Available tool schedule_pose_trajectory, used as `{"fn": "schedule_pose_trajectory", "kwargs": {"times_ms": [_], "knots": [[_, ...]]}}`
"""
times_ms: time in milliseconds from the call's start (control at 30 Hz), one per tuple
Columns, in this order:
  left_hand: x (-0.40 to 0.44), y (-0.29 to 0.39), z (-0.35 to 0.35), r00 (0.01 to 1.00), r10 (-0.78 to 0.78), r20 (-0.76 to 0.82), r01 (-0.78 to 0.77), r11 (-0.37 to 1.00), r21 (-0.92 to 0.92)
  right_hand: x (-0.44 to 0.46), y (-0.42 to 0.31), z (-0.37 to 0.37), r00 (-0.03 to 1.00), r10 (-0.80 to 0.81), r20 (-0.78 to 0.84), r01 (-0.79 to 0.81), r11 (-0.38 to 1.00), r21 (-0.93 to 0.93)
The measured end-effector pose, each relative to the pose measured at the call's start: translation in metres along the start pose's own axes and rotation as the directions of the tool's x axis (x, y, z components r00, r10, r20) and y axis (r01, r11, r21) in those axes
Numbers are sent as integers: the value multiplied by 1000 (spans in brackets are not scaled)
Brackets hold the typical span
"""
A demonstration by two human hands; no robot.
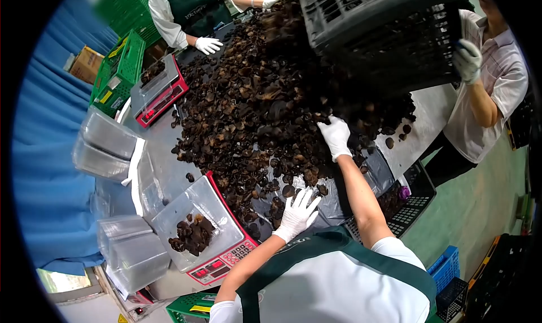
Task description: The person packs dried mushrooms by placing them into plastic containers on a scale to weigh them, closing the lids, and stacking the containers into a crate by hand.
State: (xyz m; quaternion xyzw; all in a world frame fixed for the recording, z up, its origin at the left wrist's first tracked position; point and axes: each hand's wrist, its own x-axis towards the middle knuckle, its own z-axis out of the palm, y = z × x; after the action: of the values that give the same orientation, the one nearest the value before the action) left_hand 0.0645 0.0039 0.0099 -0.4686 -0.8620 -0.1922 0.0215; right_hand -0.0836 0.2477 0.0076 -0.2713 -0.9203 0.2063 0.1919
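Observation:
A large heap of dark brown mushroom-like pieces (243, 119) covers the work table. My left hand (297, 214), in a white glove, lies at the heap's near edge with its fingers spread, over a grey plastic sheet (330, 201). Further out, my right hand (335, 135), also gloved, rests against the heap's right side. Its thumb side stands apart, and some fingertips are hard to make out. Left of my left hand stands a red-edged scale (226, 261) bearing a clear plastic tray (169, 215) with a small pile of the pieces.
At right, a co-worker's gloved hand (467, 61) holds a tilted black crate (384, 40) over the heap. Another person in a green apron (195, 9) works opposite. A second scale (164, 100), stacked clear trays (132, 255) and green crates (117, 71) stand left.

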Motion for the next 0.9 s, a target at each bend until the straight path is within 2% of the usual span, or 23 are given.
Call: {"fn": "schedule_pose_trajectory", "kwargs": {"times_ms": [33,67,100,167,200,233,300,367,433,500,533,567,600,633,667,700,733,767,800,833,867,900], "knots": [[1,0,-1,1000,-1,-3,1,1000,-4,1,4,15,997,69,39,-69,998,6],[1,1,-1,1000,-3,-7,3,1000,-10,0,-6,1,987,143,78,-152,980,129],[0,1,0,1000,-4,-10,4,1000,-4,-2,-11,-19,975,148,169,-171,976,133],[2,2,-2,1000,-4,-23,4,1000,-8,16,3,-26,971,-12,241,-46,971,233],[4,3,-3,999,20,-46,-20,1000,-4,16,5,-28,993,-25,116,3,983,185],[10,5,-5,997,45,-69,-45,999,1,23,-9,-62,951,-1,310,-57,982,181],[29,10,-7,990,121,-72,-120,993,18,33,-15,-95,839,-9,545,-70,990,125],[61,20,-15,977,214,-27,-214,977,0,26,-17,-117,822,-118,557,30,986,165],[92,30,-8,944,325,55,-326,945,15,9,-6,-137,722,-91,685,-264,880,396],[117,34,9,865,476,156,-494,863,108,-3,35,-128,658,-204,725,-403,718,568],[130,36,16,841,512,173,-531,844,81,-12,45,-125,705,-99,702,-426,733,530],[139,39,25,815,546,193,-564,824,50,-19,51,-124,772,-47,633,-311,841,442],[147,41,36,790,587,174,-608,788,102,-29,58,-125,774,-42,631,-391,752,530],[158,43,38,760,605,237,-640,759,115,-37,59,-129,778,-36,627,-461,646,609],[164,43,51,771,577,270,-602,798,15,-43,68,-125,794,-47,606,-483,555,677],[169,44,61,774,553,309,-556,827,-87,-51,74,-125,827,15,562,-479,542,690],[181,49,57,728,530,435,-522,840,-150,-56,75,-135,823,79,563,-528,473,705],[184,46,67,741,608,286,-612,786,-85,-59,79,-143,816,142,560,-565,402,720],[186,49,79,718,624,307,-635,769,-79,-64,91,-144,846,152,510,-521,434,735],[193,53,87,696,640,324,-659,750,-66,-70,105,-141,924,174,340,-378,544,749],[200,60,88,690,674,262,-699,715,1,-74,115,-143,963,240,125,-247,589,769],[207,68,88,676,710,198,-733,677,73,-74,126,-147,952,287,-102,-113,643,757]]}}
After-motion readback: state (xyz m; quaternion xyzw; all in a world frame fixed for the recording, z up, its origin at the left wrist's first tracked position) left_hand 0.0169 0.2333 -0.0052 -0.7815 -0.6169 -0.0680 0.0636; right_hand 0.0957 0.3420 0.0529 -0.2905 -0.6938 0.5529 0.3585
